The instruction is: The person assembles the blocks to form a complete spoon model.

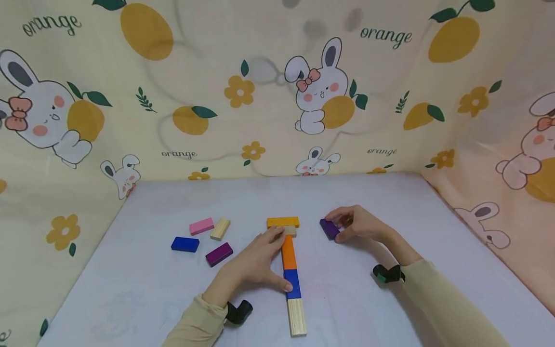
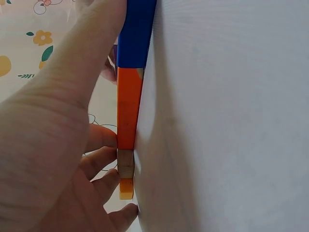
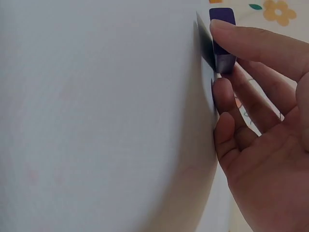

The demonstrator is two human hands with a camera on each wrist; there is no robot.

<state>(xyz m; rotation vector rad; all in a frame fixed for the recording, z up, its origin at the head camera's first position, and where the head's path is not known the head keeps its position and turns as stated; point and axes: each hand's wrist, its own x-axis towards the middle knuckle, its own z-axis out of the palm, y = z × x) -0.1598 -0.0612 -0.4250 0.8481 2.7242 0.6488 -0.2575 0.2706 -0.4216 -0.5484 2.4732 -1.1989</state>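
Observation:
A line of flat blocks runs toward me on the table: a plain wooden block (image 1: 297,319) nearest, a blue block (image 1: 293,282), an orange block (image 1: 289,253), then a small pale wooden block (image 1: 291,231). Across the far end lies a yellow block (image 1: 283,222). My left hand (image 1: 256,258) spans this line from its left side, thumb on the blue block and fingertips at the pale wooden block. To the right, my right hand (image 1: 362,224) pinches a dark purple block (image 1: 328,229). In the right wrist view, the thumb overlaps that purple block (image 3: 225,64), held just over the tabletop.
Left of the line lie a pink block (image 1: 201,226), a plain wooden block (image 1: 220,229), another blue block (image 1: 185,244) and a magenta-purple block (image 1: 218,254). A patterned cloth (image 1: 269,96) rises behind the white tabletop (image 1: 360,308) and along its sides.

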